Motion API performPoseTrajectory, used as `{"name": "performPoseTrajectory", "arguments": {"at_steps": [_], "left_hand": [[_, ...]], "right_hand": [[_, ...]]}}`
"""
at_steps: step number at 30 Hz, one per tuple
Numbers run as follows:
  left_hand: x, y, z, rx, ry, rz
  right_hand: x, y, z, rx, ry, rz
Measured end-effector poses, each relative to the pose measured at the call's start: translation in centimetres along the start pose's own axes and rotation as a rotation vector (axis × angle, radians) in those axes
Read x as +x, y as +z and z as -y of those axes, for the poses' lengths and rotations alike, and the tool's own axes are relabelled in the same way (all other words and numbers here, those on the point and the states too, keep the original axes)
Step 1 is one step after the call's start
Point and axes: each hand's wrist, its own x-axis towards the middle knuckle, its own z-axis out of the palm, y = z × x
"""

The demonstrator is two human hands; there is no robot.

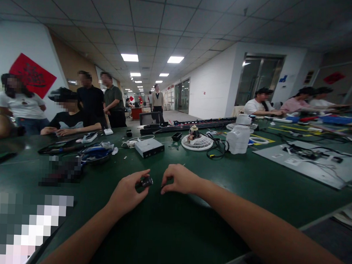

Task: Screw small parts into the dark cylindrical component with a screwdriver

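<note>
Between the thumb and fingers of my left hand (pixel 128 191) is a short black cylinder (pixel 147 181) with a shiny rim, perhaps a small flashlight; its open-looking end faces right. A short gap to the right, my right hand (pixel 178 179) is curled in a pinch. A tiny dark piece (pixel 162 188) shows at its fingertips, too small to name. Both hands are above the green tabletop (pixel 148 236), apart from each other. Beyond them lies a silver-and-black optical disc drive (pixel 149 147).
Farther back are a white fan part (pixel 197 142) with exposed motor, a white plastic housing (pixel 238 140) and black cables (pixel 218 148). A grey panel (pixel 308 165) with electronics lies right; a blue bundle (pixel 96 153) lies left. Several people sit or stand around the table.
</note>
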Motion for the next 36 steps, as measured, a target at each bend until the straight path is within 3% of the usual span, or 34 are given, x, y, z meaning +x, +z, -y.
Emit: {"name": "performPoseTrajectory", "arguments": {"at_steps": [4,8,13,18,23,27,36], "left_hand": [[-0.2,0.2,-0.5,-0.03,0.081,0.049],[-0.2,0.2,-1.1,-0.053,0.125,0.059],[-0.3,0.3,-1.5,-0.091,0.161,0.032],[-0.4,0.2,-1.8,-0.13,0.196,-0.008],[-0.5,0.1,-1.7,-0.144,0.22,-0.006],[-0.6,0.2,-1.4,-0.132,0.227,0.021],[-0.3,0.2,-1.1,-0.118,0.17,0.024]], "right_hand": [[0.2,0.8,-0.1,0.012,-0.053,-0.155],[0.2,1.3,-0.4,0.014,-0.229,-0.167],[0.0,1.4,-0.1,0.081,-0.182,-0.242],[0.0,1.6,0.0,0.136,-0.305,-0.279],[0.3,1.7,-0.1,0.113,-0.184,-0.32],[0.3,1.4,0.1,0.076,-0.081,-0.266],[0.0,1.4,0.5,0.019,-0.023,-0.207]]}}
